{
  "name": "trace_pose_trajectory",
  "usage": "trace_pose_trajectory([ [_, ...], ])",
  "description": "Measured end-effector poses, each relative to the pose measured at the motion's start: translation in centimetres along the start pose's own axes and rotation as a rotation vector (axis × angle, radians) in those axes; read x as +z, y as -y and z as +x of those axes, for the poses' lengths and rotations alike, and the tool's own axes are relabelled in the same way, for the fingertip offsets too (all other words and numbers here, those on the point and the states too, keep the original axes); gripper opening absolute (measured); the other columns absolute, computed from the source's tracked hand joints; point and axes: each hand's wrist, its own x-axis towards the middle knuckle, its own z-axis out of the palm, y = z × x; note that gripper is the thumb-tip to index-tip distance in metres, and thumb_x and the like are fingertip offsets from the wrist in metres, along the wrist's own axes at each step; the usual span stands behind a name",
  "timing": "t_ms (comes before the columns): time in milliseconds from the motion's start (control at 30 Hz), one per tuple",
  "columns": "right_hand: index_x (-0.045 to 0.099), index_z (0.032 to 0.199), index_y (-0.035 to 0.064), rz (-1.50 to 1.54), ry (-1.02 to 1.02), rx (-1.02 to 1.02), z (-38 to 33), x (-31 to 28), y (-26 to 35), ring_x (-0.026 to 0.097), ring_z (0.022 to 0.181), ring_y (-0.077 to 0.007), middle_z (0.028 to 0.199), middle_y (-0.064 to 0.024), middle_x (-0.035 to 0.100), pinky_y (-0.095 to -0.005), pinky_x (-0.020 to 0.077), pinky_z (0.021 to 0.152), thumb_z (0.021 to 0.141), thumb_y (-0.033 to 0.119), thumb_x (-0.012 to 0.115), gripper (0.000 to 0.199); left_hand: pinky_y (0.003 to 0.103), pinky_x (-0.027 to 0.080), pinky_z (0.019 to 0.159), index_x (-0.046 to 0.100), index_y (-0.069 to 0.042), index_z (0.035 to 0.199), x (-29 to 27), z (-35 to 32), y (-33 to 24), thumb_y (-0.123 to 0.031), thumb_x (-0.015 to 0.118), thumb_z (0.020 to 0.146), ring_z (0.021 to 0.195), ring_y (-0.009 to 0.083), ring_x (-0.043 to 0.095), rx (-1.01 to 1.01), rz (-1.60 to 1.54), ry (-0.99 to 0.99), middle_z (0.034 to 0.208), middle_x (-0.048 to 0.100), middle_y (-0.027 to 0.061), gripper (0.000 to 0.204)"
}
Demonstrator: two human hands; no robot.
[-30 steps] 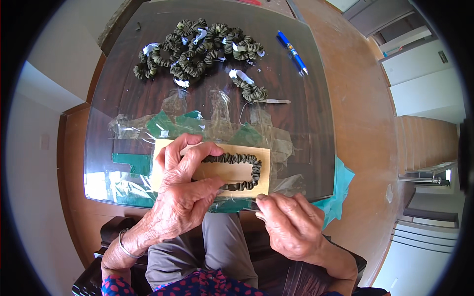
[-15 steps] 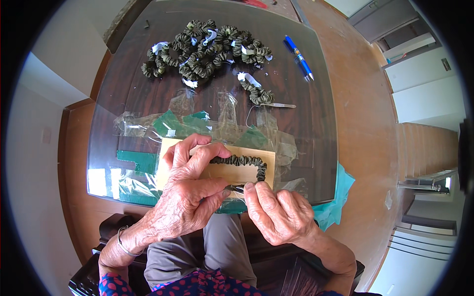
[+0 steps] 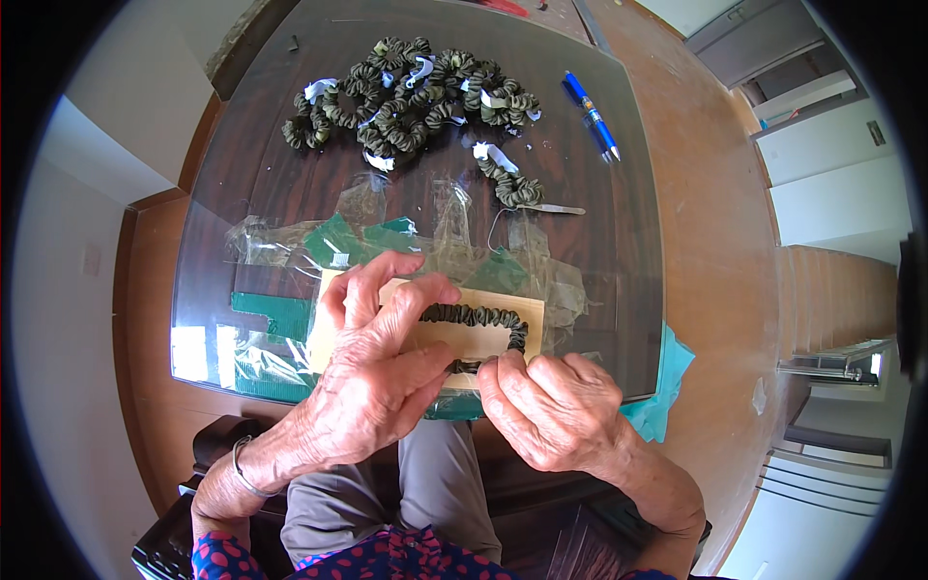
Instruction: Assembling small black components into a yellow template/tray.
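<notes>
At the table's near edge, both hands, left hand (image 3: 372, 372) and right hand (image 3: 551, 411), pinched a soft, light, stretchy green scrunchie (image 3: 478, 324) around a stiff tan card (image 3: 464, 338), best gripped along its gathered band

The ruched fabric scrunchie (image 3: 478, 316) is dark olive green. The flat rectangular card (image 3: 483, 338) beneath it is pale tan. The heap of matching scrunchies (image 3: 411, 92) is the same olive green, with white paper tags. The clear plastic bags (image 3: 290, 242) show solid green insert panels. The slim pen (image 3: 593, 116) is blue. The glass-topped desk (image 3: 619, 290) is dark brown. The sleeve (image 3: 217, 559) is navy with red dots.
</notes>
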Motion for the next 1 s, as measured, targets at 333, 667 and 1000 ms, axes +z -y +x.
trace_pose_trajectory([
  [333, 0.067, 0.093, 0.0031, 0.243, 0.089, 0.188, 0.7, -0.4, -0.8, 0.053, 0.062, -0.0137, 0.081, -0.0013, 0.060, -0.0269, 0.0436, 0.049, 0.066, 0.006, 0.071, 0.027, 0.054, 0.026, 0.104, 0.072, -0.008, 0.088, -0.1, 0.0, 0.3, -0.009, 0.075, 0.062, 0.128, 0.0386, 0.041, -0.037, -0.091, 0.023, 0.126, 0.055, 0.0066, 0.026],
  [667, 0.070, 0.099, 0.0021, -0.009, 0.011, 0.034, -0.8, -0.3, 0.0, 0.052, 0.061, -0.0118, 0.090, -0.0052, 0.065, -0.0227, 0.0398, 0.049, 0.074, 0.009, 0.069, 0.026, 0.053, 0.025, 0.105, 0.073, -0.008, 0.090, -0.5, 0.0, 0.4, -0.011, 0.076, 0.067, 0.128, 0.0370, 0.041, -0.066, -0.184, 0.086, 0.125, 0.055, 0.0064, 0.024],
  [1000, 0.070, 0.096, 0.0039, -0.137, -0.001, -0.167, -0.9, -0.3, -0.3, 0.049, 0.060, -0.0115, 0.088, -0.0037, 0.064, -0.0243, 0.0305, 0.048, 0.074, 0.013, 0.065, 0.025, 0.054, 0.027, 0.105, 0.073, -0.009, 0.090, -0.4, 0.1, 0.2, -0.012, 0.078, 0.063, 0.128, 0.0371, 0.041, -0.052, -0.142, 0.074, 0.125, 0.054, 0.0078, 0.028],
])
